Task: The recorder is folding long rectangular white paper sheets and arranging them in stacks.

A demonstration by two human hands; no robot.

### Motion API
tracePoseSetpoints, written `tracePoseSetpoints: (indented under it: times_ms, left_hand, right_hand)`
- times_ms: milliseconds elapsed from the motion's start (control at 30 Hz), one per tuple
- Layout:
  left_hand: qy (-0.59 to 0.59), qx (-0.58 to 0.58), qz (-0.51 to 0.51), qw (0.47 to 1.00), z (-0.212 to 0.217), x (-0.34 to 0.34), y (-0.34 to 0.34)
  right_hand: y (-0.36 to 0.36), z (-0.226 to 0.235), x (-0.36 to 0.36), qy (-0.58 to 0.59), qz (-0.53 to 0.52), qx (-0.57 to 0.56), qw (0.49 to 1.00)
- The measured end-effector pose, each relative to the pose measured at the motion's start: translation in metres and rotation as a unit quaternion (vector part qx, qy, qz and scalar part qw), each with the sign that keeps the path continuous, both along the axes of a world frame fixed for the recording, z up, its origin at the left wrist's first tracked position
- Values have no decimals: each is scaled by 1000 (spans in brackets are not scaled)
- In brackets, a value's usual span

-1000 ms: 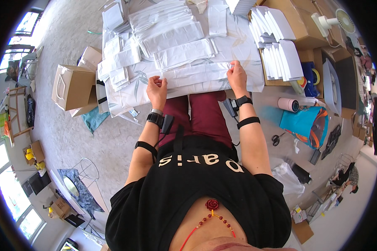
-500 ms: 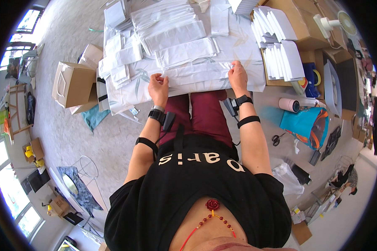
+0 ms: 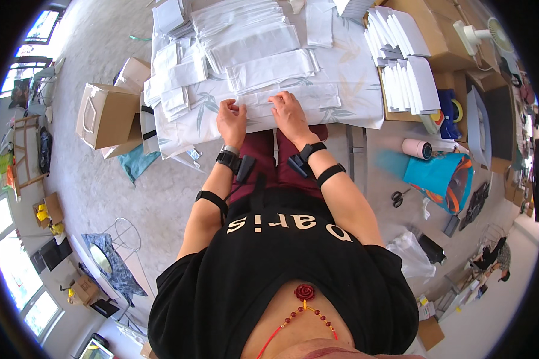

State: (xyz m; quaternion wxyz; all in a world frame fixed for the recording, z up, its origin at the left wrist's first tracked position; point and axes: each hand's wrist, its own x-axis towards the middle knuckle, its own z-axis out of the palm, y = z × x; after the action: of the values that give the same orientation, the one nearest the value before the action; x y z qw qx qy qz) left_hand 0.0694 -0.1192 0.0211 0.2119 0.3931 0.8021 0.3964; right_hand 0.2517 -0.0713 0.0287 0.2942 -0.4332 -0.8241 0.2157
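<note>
- Left hand (image 3: 232,121) and right hand (image 3: 288,112) press flat, fingers spread, on a white packet (image 3: 293,99) at the near edge of the surface (image 3: 353,78); neither hand is clenched around it.
- Progress, judged: finished packets (image 3: 254,36) lie stacked at 12 o'clock, with more upright rows (image 3: 404,72) at 2 o'clock; this one looks mid-fold.
- A leaf-print cloth covers the surface.
- Open box (image 3: 105,113) sits on the floor at 9 o'clock; scissors (image 3: 397,197) and a tape roll (image 3: 418,148) at 3 o'clock.
</note>
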Motion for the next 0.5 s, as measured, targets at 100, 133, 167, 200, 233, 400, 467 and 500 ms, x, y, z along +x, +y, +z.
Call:
tracePoseSetpoints:
  times_ms: [100,133,167,200,233,400,467,500]
  left_hand:
    - [-43,9,-27,999,3,-7,-5]
    - [-74,6,-47,996,5,-9,-8]
    - [-74,5,-48,996,7,-12,-11]
    - [-44,29,-105,993,9,-17,-17]
    - [-16,54,-161,985,10,-19,-21]
    - [62,68,-231,969,16,-17,-27]
    - [81,74,-239,965,17,-13,-25]
    - [93,55,-236,966,16,-12,-25]
  right_hand:
    - [-2,-9,-3,0,-17,-27,999]
    - [-2,-11,-3,1,-18,-28,999]
    - [-1,-14,-2,1,-12,-29,999]
    - [0,-15,-2,3,-5,-30,1000]
    - [0,-16,-2,3,-6,-31,1000]
    - [-2,-16,-1,5,-6,-21,1000]
    - [-2,-15,-1,6,-5,-19,1000]
    - [-2,-15,-1,7,-4,-17,1000]
